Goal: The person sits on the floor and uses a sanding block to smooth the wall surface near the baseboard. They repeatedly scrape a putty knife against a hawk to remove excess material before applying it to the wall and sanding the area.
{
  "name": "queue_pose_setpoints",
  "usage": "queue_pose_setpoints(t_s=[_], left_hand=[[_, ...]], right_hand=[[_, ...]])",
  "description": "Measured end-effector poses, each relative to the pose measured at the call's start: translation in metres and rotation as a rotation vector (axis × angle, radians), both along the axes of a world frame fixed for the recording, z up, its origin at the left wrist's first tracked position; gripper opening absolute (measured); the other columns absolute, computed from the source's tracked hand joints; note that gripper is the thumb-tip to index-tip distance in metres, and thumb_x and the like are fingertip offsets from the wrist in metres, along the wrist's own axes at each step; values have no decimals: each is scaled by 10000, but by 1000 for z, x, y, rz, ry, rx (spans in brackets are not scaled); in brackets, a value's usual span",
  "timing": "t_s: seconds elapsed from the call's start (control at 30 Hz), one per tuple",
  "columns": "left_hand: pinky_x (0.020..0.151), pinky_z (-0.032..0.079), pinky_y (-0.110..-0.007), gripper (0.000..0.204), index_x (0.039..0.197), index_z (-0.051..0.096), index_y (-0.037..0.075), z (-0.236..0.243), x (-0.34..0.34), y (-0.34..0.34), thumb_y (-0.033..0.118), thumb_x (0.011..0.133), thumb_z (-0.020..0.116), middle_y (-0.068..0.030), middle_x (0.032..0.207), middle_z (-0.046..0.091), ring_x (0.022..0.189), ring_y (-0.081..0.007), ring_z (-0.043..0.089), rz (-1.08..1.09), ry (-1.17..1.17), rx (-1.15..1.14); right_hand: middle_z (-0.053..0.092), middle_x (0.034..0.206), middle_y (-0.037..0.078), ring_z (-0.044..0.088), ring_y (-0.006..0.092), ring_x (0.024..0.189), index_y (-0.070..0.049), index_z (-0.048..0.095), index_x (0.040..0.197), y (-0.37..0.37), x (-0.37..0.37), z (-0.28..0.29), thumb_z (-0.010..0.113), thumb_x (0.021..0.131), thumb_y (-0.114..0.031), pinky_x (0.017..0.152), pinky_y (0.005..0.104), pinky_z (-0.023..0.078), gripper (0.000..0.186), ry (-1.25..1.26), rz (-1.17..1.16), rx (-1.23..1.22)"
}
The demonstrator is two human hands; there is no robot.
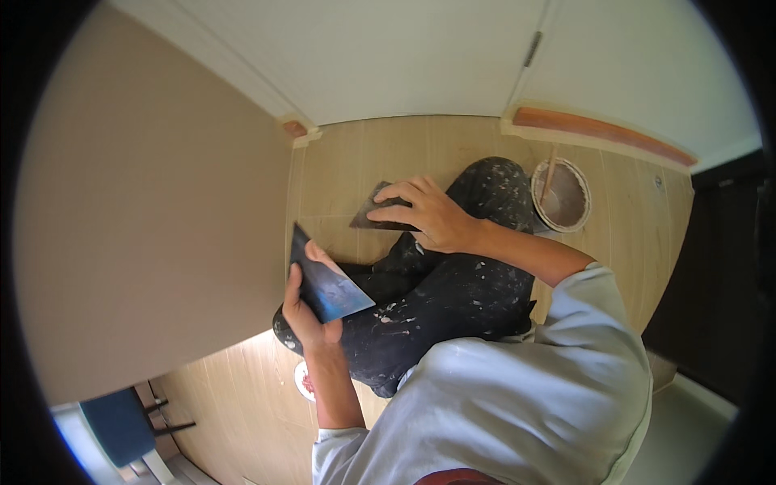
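Note:
My left hand (312,315) holds a flat, dark, shiny metal spreader (331,289), its thumb along the left edge and its fingers mostly hidden beneath. A pinkish patch shows near its upper edge; whether that is paste or a reflection I cannot tell. Farther ahead and to the right, my right hand (436,217) grips a second dark spreader (370,212), with fingers laid across its face. The two blades are apart, over and beside my paint-spattered black trousers (404,323). Right of my knee stands a bucket (588,202) of greyish-pink paste, a wooden stick (550,171) leaning in it.
A broad brown panel (162,210) rises close on my left. Ahead are a white door (404,56) with a hinge and a reddish-brown skirting strip (602,132). Beside my left forearm lies a small white dish (301,380). A blue chair (117,424) stands behind left.

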State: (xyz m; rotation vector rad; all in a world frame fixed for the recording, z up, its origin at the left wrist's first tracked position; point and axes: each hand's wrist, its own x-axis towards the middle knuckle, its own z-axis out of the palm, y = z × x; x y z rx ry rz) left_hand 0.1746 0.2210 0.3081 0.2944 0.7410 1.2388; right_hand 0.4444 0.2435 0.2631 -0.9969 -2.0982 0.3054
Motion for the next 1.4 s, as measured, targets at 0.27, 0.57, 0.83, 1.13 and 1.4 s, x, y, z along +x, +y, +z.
queue_pose_setpoints(t_s=[0.27,0.57,0.83,1.13,1.4], left_hand=[[1009,487,-389,608,1392,454,-58,4,59,5,449,1056,449,-175,1329,550,1184,-244,578,476,612,229],[814,472,-302,503,1094,588,-114,-2,84,-15,365,1082,433,-138,1027,630,916,-167,564,335,1086,496],[643,369,-286,432,852,527,-70,-11,66,-38,295,1070,451,-32,726,462,745,-111,400,-132,1200,582],[950,510,-356,422,1214,614,-3,10,51,-1,366,1036,510,-112,1124,684,1064,-218,652,-311,-29,-101],[893,539,-351,354,1209,638,40,3,56,0,316,987,626,-87,1145,695,1020,-212,673,-312,-109,-267]], right_hand=[[634,1062,81,572,135,1001,63,568,1267,-48,-49,25,597,1017,-271,922,271,449,418,1584,-427,-713],[696,959,75,603,70,835,100,634,1127,-43,-54,9,618,1004,-207,724,251,496,331,1597,-350,-720],[674,1128,133,676,188,1016,69,552,1266,-37,-25,21,521,1041,-223,903,334,546,370,1713,-189,-778],[592,1223,70,569,249,1104,-76,603,1297,-55,8,48,602,849,-16,927,395,454,452,662,75,-176],[575,1232,53,550,240,1062,-293,675,1216,-49,1,63,718,852,-205,825,402,454,377,-115,234,386]])
